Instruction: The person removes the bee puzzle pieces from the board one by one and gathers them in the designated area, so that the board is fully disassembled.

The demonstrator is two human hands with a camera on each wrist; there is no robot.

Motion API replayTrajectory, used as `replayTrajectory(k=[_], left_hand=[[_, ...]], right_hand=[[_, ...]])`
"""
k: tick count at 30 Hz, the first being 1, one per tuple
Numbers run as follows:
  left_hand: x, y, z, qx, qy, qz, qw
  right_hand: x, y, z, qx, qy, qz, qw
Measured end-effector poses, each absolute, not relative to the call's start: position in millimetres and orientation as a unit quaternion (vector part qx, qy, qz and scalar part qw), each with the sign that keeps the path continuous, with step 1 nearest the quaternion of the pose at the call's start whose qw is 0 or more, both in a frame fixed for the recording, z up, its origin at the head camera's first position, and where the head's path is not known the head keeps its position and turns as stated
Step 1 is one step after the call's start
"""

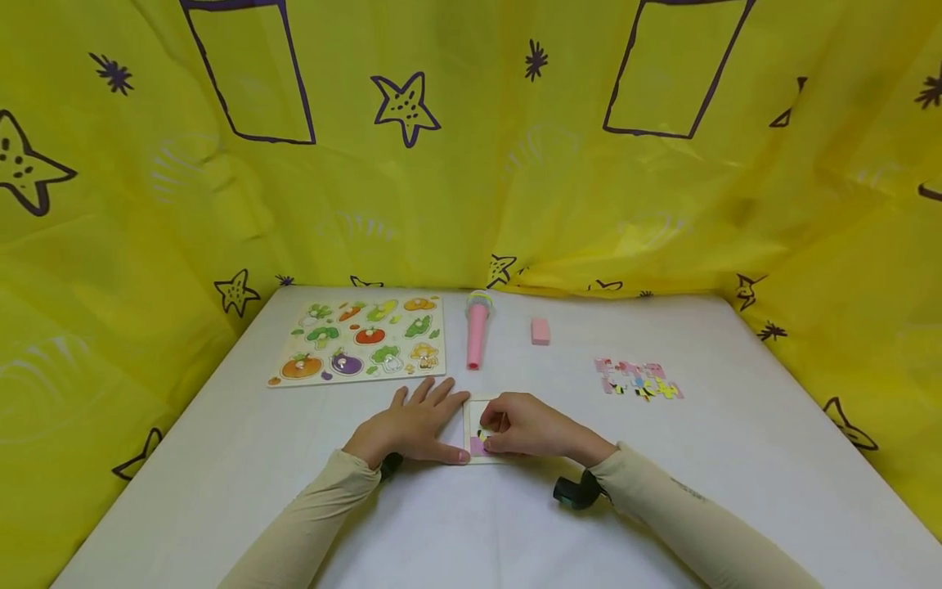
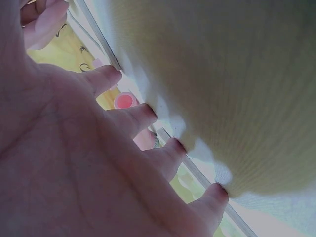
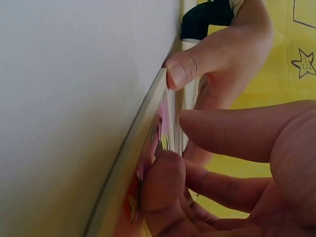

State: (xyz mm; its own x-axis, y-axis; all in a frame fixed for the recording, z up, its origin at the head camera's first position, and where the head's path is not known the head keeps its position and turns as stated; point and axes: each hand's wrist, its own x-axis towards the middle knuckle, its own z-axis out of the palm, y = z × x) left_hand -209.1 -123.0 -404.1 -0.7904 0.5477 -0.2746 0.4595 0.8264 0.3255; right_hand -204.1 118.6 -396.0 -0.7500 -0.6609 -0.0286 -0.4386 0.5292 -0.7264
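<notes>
A small framed jigsaw tray lies flat on the table, with pink and yellow picture pieces in its lower left part. My left hand is spread palm down beside it, its thumb on the tray's near corner and a fingertip at the upper corner. Over the tray my right hand has curled fingers. One fingertip touches the picture, while the thumb stands a little apart. Whether a piece is pinched between them is hidden. Loose jigsaw pieces lie to the right.
A vegetable peg puzzle board lies at the back left. Near it are a pink toy microphone and a pink block. Yellow patterned cloth rises behind the white table.
</notes>
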Motion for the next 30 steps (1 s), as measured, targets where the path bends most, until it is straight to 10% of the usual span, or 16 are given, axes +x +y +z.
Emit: replayTrajectory(k=[30], left_hand=[[-216, -125, -418, 0.265, 0.940, 0.120, 0.176]], right_hand=[[-198, 113, -407, -0.322, 0.847, -0.403, 0.127]])
